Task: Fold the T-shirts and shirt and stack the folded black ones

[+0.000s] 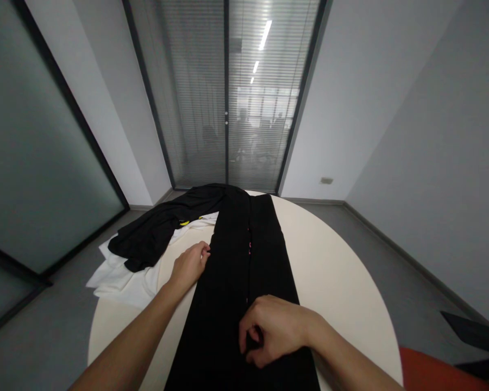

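Black cloth (224, 282) touches bunched left fingers (204, 247), lies beneath loosely curled right fingers (243, 330).

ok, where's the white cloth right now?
Head view: the white cloth is on the left side of the round table, partly under the bunched black fabric, mostly left of the left hand.

The left grip (190, 266) reaches farther forward, seemingly half-curled, while the right grip (276, 326) arches, loosely bent.
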`<state>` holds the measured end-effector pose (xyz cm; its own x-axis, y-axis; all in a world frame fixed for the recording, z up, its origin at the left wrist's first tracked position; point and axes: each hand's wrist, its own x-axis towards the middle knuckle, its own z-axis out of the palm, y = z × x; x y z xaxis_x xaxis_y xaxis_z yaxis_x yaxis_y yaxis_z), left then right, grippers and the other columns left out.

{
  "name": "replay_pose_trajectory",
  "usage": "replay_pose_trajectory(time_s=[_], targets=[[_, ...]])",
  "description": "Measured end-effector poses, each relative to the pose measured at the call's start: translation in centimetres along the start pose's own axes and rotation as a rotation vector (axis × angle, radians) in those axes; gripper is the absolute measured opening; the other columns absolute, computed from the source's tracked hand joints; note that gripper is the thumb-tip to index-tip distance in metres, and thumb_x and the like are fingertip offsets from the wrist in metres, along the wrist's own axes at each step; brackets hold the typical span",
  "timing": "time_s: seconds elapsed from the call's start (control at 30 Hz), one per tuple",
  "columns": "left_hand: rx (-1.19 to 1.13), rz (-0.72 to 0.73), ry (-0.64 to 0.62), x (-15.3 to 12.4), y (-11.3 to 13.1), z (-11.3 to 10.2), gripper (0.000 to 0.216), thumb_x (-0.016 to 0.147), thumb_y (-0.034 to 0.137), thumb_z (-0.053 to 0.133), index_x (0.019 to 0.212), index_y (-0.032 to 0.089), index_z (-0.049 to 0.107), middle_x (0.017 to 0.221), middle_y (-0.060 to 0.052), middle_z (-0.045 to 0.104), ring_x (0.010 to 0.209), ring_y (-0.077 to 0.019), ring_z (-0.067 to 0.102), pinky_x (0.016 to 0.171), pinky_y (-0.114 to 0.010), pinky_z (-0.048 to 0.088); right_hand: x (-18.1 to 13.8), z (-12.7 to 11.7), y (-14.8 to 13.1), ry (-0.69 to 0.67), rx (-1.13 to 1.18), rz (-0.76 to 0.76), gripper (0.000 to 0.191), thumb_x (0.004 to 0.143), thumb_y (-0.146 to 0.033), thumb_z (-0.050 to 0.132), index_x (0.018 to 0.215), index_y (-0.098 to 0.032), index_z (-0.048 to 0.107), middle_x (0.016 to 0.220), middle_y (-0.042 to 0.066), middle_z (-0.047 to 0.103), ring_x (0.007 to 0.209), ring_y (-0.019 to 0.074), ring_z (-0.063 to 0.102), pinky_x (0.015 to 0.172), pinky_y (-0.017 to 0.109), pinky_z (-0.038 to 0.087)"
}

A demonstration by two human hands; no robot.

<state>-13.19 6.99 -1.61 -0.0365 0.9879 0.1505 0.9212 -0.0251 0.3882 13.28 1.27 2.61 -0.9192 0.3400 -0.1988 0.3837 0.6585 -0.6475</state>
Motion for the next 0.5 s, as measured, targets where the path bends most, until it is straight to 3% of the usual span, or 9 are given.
replay_pose_trajectory(time_s=[0.17, 0.3, 0.5], targets=[[-0.034, 0.023, -0.002, 0.3, -0.3, 0.2, 0.012, 0.092, 0.024, 0.055, 0.102, 0.026, 0.062, 0.1, -0.001, 0.072, 0.093, -0.0208, 0.067, 0.071, -0.028, 0.042, 0.2, 1.0, -1.5, -0.104, -0.042, -0.157, 0.02, 0.076, -0.033, 0.076, 0.094, -0.024, 0.076, 0.075, -0.007, 0.062, 0.065, 0.0076, 0.057, 0.055, 0.017, 0.035], [-0.059, 0.057, 0.024, 0.6, -0.5, 0.2, 0.011, 0.089, 0.023, 0.059, 0.098, 0.025, 0.064, 0.098, -0.001, 0.07, 0.092, -0.0199, 0.065, 0.075, -0.028, 0.044, 0.5, 2.1, -2.9, -0.148, -0.221, -0.159, 0.024, 0.082, -0.029, 0.07, 0.105, -0.024, 0.072, 0.092, -0.002, 0.069, 0.075, 0.013, 0.063, 0.051, 0.02, 0.034], [-0.093, 0.115, 0.011, 1.0, -0.7, 0.3, 0.012, 0.087, 0.02, 0.058, 0.095, 0.025, 0.064, 0.098, -0.001, 0.069, 0.092, -0.0192, 0.065, 0.079, -0.027, 0.046, 1.6, 4.7, -3.6, -0.209, -0.438, -0.177, 0.012, 0.091, -0.027, 0.061, 0.092, -0.02, 0.071, 0.088, 0.002, 0.073, 0.06, 0.0134, 0.062, 0.036, 0.023, 0.024]])
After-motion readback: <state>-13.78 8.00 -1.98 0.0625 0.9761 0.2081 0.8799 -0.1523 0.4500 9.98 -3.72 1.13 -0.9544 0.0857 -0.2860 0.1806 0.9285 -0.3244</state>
